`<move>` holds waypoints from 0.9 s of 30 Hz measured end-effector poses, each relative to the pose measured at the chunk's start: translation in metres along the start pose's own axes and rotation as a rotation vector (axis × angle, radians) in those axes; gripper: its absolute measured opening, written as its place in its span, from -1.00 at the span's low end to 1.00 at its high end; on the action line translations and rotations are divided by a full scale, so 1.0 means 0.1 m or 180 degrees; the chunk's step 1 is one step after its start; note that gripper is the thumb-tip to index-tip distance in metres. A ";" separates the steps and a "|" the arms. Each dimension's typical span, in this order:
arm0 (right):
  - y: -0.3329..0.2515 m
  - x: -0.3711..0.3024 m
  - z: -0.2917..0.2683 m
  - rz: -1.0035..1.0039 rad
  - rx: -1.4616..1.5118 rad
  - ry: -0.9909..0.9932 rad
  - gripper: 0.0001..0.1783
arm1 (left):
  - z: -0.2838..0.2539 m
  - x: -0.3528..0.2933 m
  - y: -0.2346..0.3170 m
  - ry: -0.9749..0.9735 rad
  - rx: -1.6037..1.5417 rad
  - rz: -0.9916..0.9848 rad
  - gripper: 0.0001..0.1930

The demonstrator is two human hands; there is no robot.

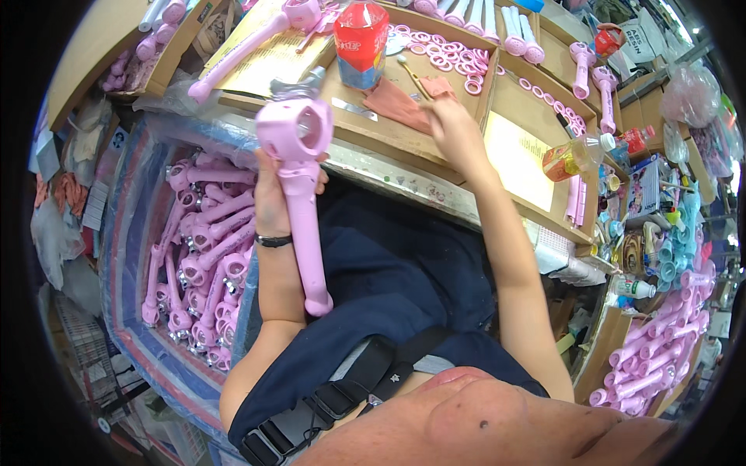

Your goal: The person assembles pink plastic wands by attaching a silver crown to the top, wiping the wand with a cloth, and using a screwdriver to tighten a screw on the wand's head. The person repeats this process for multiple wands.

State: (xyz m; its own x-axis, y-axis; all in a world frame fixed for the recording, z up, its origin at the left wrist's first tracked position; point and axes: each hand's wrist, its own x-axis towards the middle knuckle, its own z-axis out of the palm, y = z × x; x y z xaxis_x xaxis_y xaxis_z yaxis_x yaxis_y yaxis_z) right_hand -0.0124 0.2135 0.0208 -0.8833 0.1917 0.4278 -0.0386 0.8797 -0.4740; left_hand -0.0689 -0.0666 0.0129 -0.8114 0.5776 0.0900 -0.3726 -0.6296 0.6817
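Note:
My left hand (270,198) is wrapped round the handle of a pink plastic shower head (301,210). Its ring-shaped head, with a round opening, points up and away, and the handle hangs down over my lap. Out over the cardboard tray on the bench, my right hand (457,132) has its fingers closed at the lower end of a thin small brush (410,76). Beneath those fingers lies a peach-coloured cloth (400,107), partly covered by the hand.
A large bag (124,233) at my left holds many pink shower heads (206,248). Pink rings (443,58) and a red container (360,46) sit in the tray. Further right are a bottle of yellow liquid (571,161) and a box of pink handles (645,353).

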 end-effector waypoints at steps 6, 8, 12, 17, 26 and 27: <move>0.64 0.61 0.59 -0.0923 -0.1939 -0.0777 -0.79 | 0.01 -0.15 -0.26 0.0052 -0.0360 -0.0632 -0.45; 0.68 0.63 0.56 -0.1183 -0.1707 -0.0532 -0.81 | -0.01 -0.17 -0.28 0.0015 -0.0464 -0.0598 -0.50; 0.41 0.50 0.02 -0.0580 -0.1542 -0.0276 -0.83 | -0.01 -0.17 -0.28 0.0244 -0.0418 -0.0615 -0.60; -0.35 -0.30 -0.66 -0.0102 0.0276 0.1266 -0.85 | 0.14 -0.09 -0.40 0.0011 -0.0367 -0.0665 -0.51; -0.82 -1.16 -0.71 -0.0001 0.1023 0.1222 -0.83 | 0.34 -0.04 -0.52 -0.0201 -0.0223 -0.0925 -0.54; -0.81 -1.16 -0.72 0.0003 0.0979 0.1117 -0.82 | 0.34 -0.04 -0.52 -0.0208 -0.0232 -0.0912 -0.54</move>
State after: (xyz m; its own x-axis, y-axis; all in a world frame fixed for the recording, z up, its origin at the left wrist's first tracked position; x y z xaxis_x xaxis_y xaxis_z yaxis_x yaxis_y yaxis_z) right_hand 0.1266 0.1513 0.0654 -0.6741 0.3747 0.6366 -0.2215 0.7196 -0.6581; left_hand -0.0306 -0.0186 0.0015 -0.6387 0.7678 -0.0503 -0.6153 -0.4705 0.6325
